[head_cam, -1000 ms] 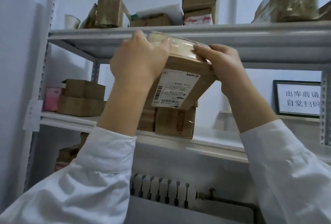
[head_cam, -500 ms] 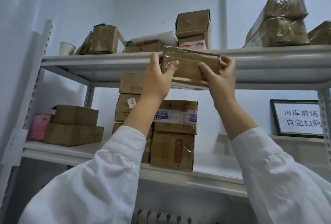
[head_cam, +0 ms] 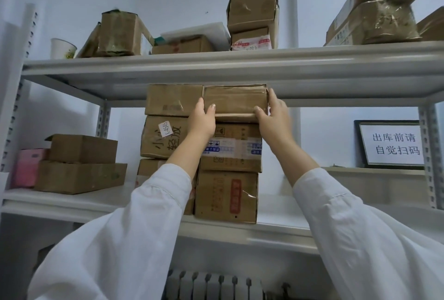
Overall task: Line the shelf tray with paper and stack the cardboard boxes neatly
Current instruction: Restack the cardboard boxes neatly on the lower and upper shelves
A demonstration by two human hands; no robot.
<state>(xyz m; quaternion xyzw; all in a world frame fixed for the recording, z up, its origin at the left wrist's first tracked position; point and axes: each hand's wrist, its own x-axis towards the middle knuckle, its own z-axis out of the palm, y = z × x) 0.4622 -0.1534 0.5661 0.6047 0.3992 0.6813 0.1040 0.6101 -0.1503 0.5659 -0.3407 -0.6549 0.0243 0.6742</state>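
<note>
A flat, tape-wrapped cardboard box [head_cam: 235, 101] lies on top of the right-hand stack on the middle shelf [head_cam: 72, 201], just under the upper shelf [head_cam: 336, 59]. My left hand [head_cam: 203, 119] grips its left end and my right hand [head_cam: 274, 114] grips its right end. Under it sit a box with blue-and-white tape [head_cam: 231, 147] and a box with a red label [head_cam: 225, 196]. Beside it, another flat box [head_cam: 174, 100] tops the left stack, above a box with black handwriting [head_cam: 163, 137].
Two brown boxes [head_cam: 81, 162] and a pink package [head_cam: 27, 167] sit at the left of the middle shelf. The upper shelf carries more boxes [head_cam: 252, 18], a paper cup [head_cam: 62, 47] and wrapped parcels [head_cam: 377, 9]. A framed sign [head_cam: 391, 144] stands at the right. A radiator [head_cam: 211, 285] is below.
Both hands have carried the flat box from in front of the upper shelf's edge down onto the right-hand stack. The camera has tilted up a little.
</note>
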